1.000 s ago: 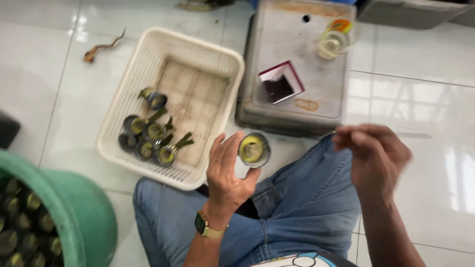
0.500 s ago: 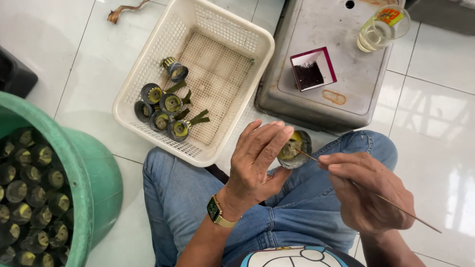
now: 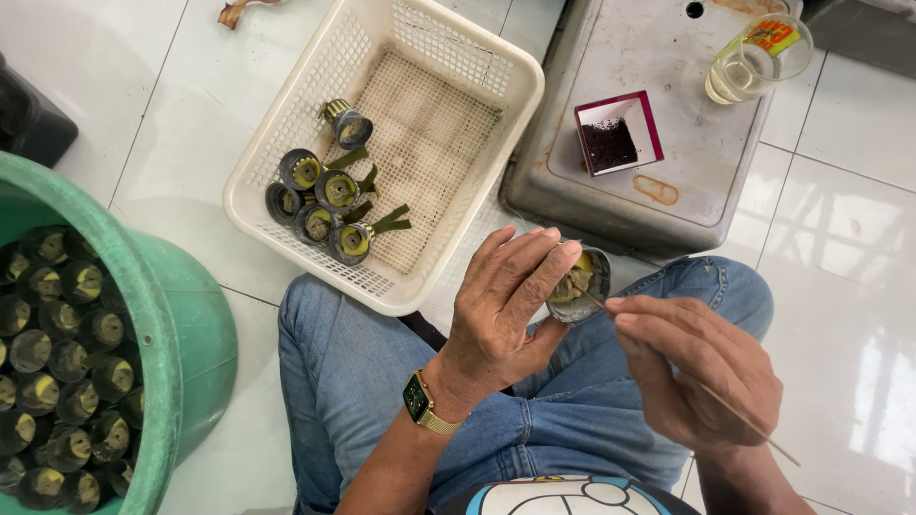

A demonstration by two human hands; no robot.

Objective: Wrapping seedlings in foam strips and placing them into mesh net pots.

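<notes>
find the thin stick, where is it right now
In the head view the thin stick is pinched in the right hand, lower right, its tip poking into the small leaf cup held by the left hand.

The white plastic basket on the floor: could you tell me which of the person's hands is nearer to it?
Left. The left hand, holding a small leaf-wrapped cup, is just beside the white plastic basket, near its closest corner. The right hand, holding a thin stick, is farther away, over the knee.

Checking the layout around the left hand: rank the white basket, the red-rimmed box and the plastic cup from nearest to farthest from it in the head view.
From the left hand:
1. White basket, just up and left.
2. Red-rimmed box, up right on the grey slab.
3. Plastic cup, far top right.
</notes>
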